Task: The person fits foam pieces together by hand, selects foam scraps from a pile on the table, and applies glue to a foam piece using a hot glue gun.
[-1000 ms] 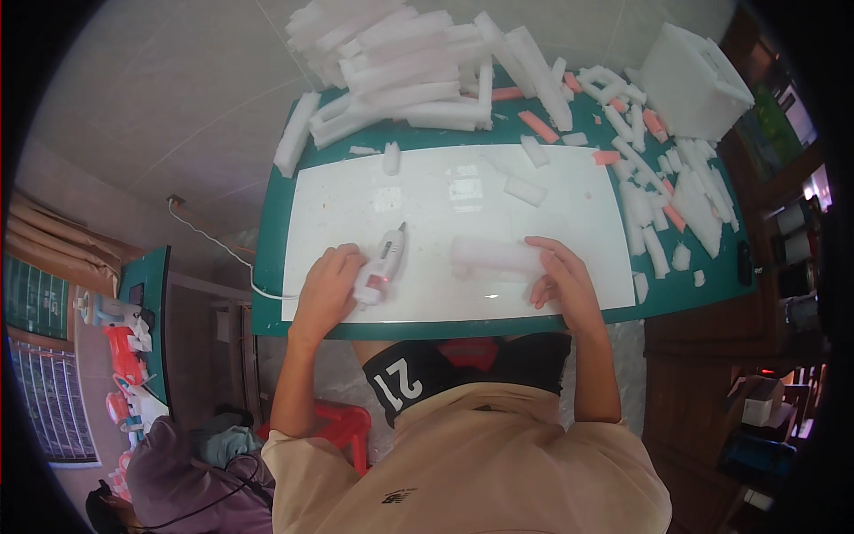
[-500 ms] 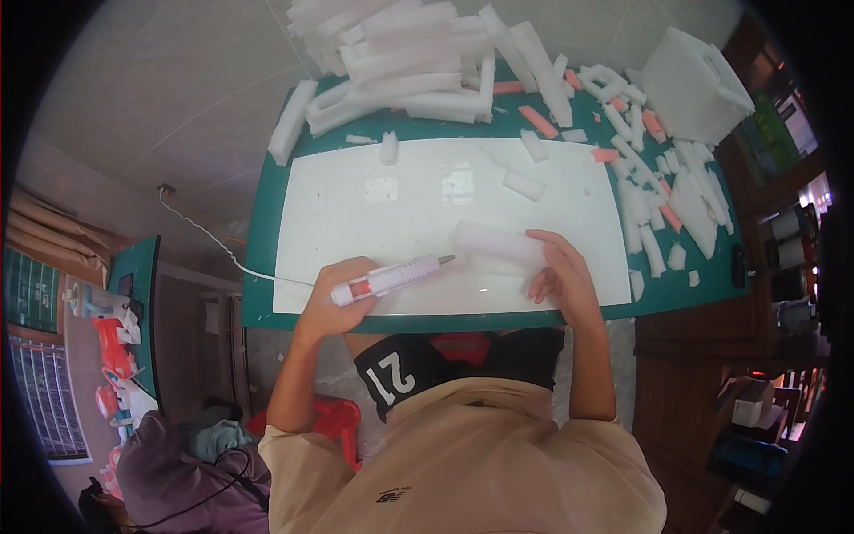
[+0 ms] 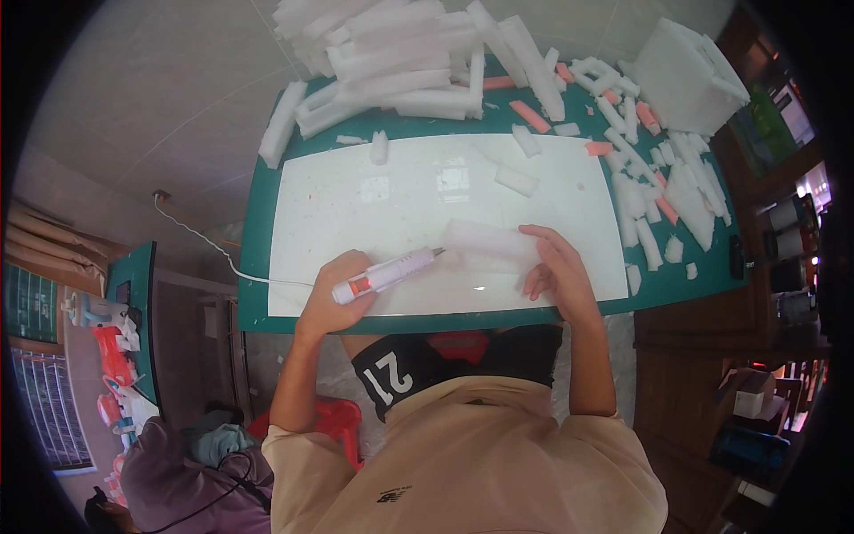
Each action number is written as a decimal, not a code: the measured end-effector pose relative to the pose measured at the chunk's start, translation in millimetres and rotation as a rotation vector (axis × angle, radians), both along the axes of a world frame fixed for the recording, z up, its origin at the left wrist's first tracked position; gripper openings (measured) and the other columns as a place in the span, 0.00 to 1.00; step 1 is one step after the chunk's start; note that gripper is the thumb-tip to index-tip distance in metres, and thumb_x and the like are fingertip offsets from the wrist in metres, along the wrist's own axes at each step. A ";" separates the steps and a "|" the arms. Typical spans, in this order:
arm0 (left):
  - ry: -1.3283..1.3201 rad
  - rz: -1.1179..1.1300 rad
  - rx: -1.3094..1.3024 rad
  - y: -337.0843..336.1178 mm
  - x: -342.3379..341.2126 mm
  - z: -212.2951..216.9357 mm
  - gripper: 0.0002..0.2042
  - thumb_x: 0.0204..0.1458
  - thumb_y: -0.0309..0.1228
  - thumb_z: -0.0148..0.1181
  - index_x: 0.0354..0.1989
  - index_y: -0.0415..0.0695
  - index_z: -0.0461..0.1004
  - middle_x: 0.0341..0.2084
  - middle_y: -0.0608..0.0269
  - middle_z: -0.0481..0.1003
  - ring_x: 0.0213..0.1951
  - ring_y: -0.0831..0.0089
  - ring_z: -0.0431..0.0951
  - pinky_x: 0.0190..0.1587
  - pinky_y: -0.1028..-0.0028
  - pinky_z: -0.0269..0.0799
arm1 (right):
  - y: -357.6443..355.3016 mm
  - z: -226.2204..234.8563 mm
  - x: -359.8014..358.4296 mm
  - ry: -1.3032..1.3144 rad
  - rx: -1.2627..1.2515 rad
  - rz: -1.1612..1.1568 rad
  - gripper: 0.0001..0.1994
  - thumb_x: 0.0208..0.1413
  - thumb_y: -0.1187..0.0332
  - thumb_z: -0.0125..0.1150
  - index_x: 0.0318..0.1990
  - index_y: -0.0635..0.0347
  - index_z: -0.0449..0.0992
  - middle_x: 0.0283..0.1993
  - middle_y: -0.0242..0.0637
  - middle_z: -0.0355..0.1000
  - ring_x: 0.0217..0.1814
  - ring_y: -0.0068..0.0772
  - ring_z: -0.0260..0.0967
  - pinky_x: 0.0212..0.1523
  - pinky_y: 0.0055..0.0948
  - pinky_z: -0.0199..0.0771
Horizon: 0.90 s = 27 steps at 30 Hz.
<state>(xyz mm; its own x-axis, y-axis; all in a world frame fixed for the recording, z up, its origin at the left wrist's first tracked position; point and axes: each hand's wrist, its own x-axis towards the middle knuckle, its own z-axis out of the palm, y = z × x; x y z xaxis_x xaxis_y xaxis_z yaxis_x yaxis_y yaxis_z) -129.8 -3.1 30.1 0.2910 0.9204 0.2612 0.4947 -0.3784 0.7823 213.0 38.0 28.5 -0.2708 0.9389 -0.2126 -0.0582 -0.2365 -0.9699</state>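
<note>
My left hand (image 3: 336, 283) is wrapped round a white hot glue gun (image 3: 391, 275) with an orange-red patch near its back. The gun's dark pointed nozzle aims right, close to the left end of a white foam strip (image 3: 491, 242); I cannot tell whether they touch. My right hand (image 3: 562, 274) grips that strip by its right end, fingers along the far side, just above the white board (image 3: 356, 214). A white cord (image 3: 222, 254) leads from behind my left hand to a wall socket. A small foam block (image 3: 517, 182) lies on the board beyond the strip.
Stacked foam strips (image 3: 391, 67) stand at the back of the green table (image 3: 253, 258). Foam offcuts and pink pieces (image 3: 531, 116) lie along the right, below a large foam box (image 3: 685, 76). A person in a purple top (image 3: 173, 476) is at lower left, near a red stool (image 3: 334, 423).
The view has shifted slightly. Both hands keep their hold, the glue gun and the foam strip staying close together in nearly the same place.
</note>
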 end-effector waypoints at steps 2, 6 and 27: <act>-0.001 0.002 -0.003 -0.9 0.7 -0.1 0.08 0.38 0.20 0.60 0.28 0.38 0.70 0.23 0.55 0.68 0.27 0.57 0.69 0.31 0.67 0.65 | -0.2 0.0 0.1 0.002 -0.003 0.004 0.22 0.66 0.55 0.47 0.57 0.62 0.69 0.28 0.34 0.70 0.21 0.20 0.69 0.21 0.17 0.69; 0.015 0.013 0.040 -1.6 0.9 -1.6 0.08 0.37 0.20 0.60 0.28 0.38 0.69 0.23 0.55 0.67 0.28 0.57 0.68 0.32 0.67 0.65 | -0.8 -0.4 1.1 -0.013 0.005 0.001 0.21 0.66 0.55 0.47 0.57 0.61 0.69 0.28 0.34 0.70 0.21 0.20 0.69 0.21 0.17 0.69; -0.040 0.038 0.009 -7.7 -12.4 8.3 0.11 0.37 0.18 0.59 0.33 0.36 0.75 0.28 0.51 0.74 0.35 0.55 0.75 0.39 0.67 0.71 | -0.5 1.1 0.0 -0.002 -0.010 0.000 0.20 0.66 0.56 0.47 0.57 0.61 0.69 0.30 0.35 0.71 0.22 0.20 0.69 0.21 0.17 0.69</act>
<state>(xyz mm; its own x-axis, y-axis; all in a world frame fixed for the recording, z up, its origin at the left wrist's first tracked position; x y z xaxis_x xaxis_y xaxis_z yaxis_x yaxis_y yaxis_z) -142.3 -10.8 38.4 0.2449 0.9281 0.2806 0.4772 -0.3673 0.7983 213.0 37.5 29.7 -0.2705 0.9366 -0.2225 -0.0561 -0.2461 -0.9676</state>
